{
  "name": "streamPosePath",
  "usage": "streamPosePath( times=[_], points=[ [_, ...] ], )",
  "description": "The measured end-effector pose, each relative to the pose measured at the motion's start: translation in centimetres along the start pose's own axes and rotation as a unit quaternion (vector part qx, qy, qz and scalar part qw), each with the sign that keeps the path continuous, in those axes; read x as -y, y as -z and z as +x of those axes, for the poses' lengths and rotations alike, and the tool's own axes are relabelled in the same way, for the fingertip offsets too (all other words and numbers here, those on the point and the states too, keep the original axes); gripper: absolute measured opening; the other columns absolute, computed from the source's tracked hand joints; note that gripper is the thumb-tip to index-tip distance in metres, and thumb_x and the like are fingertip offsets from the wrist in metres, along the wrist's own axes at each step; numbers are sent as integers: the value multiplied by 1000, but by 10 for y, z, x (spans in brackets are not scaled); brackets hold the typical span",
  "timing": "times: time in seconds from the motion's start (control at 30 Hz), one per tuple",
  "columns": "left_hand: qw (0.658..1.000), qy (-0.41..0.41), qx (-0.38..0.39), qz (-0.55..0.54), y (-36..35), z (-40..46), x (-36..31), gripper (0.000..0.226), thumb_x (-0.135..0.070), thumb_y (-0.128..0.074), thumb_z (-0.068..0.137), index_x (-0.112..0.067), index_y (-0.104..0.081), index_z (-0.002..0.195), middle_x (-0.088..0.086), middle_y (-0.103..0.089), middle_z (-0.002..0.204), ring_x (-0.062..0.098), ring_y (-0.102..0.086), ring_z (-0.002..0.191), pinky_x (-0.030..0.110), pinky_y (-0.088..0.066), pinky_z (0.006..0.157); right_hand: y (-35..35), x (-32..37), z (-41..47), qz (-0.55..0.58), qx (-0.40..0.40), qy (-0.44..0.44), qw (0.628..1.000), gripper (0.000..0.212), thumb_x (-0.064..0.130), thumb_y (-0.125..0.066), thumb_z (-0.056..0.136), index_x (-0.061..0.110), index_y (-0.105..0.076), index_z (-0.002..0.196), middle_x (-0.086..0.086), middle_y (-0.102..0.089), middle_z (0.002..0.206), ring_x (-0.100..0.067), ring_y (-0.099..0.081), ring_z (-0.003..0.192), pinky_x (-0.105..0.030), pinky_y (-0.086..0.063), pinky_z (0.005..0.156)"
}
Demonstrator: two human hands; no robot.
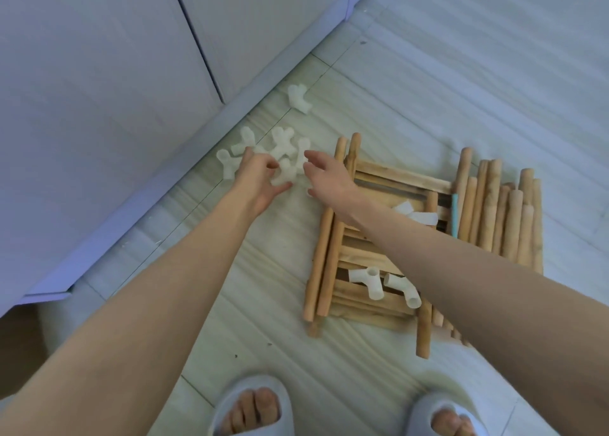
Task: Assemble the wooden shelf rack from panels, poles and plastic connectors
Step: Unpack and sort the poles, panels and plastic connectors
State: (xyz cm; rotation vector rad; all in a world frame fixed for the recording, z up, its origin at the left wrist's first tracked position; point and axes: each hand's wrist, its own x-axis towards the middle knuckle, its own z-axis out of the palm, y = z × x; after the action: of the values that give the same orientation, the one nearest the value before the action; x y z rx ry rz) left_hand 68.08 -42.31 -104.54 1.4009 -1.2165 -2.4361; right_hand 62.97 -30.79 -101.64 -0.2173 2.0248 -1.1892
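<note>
The floor (296, 353) is carrying everything, with a pale cabinet (99, 106) running along its far left edge. Right of centre the slatted panels (372, 261) are lying stacked, long poles (324, 238) resting along their left side and a bundle of shorter poles (501, 211) lying just beside them on the right. A few connectors (367, 279) are sitting on the panels; one (298, 98) is lying apart near the cabinet.

Both arms are reaching to the loose pile of connectors (283, 145) by the cabinet. The left hand (260, 178) is curling its fingers round one connector (285, 172), its grip grasping it. The right hand (326, 175) is hovering just beside, fingers spread and released, holding nothing.

This looks like the gathering step (nothing is joined yet). The next move is probably calling for lifting that connector clear and bringing it to a pole end, socket lined up squarely.
</note>
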Motion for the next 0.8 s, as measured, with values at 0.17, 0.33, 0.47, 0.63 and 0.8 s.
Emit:
streamPosePath(
  times=[0.17,0.33,0.47,0.63,0.8],
  points=[
    [973,-68,-90,203,-12,-27,10,63,1,-41,90,-20,-24,146,3,-20,150,12,-48,103,32,-50,85,58,-4,-24,-135,-42,61,988,31,10,-36,98,10,-56,121,-7,-58,122,-22,-56,109,-38,-47,95],
    [874,-210,-18,437,-24,-69,48,45,-10,-52,91,-16,-40,134,4,-38,133,10,-48,99,22,-40,84,132,-38,-56,-370,-55,71,925,39,22,-49,95,13,-47,133,-10,-49,131,-23,-50,116,-26,-38,91],
    [740,-292,147,588,-42,-98,84,53,-31,-59,88,-24,-39,137,-2,-41,135,13,-41,122,28,-39,100,155,-76,-77,-497,26,52,866,76,41,-60,87,23,-18,148,-8,-24,150,-28,-24,137,-40,-28,111],
    [562,-343,190,729,-58,-112,134,60,-55,-57,83,-25,-42,133,-3,-45,126,16,-41,116,29,-45,83,147,-97,-69,-597,44,144,788,73,42,-55,89,32,-12,148,-7,-17,152,-28,-23,136,-40,-38,102],
    [483,-359,152,784,-68,-116,159,64,-69,-53,76,-20,-58,117,5,-54,113,25,-49,105,39,-46,82,139,-92,-50,-641,60,211,736,55,39,-52,92,32,-28,141,-14,-25,145,-30,-36,126,-38,-45,91]
  ],
)
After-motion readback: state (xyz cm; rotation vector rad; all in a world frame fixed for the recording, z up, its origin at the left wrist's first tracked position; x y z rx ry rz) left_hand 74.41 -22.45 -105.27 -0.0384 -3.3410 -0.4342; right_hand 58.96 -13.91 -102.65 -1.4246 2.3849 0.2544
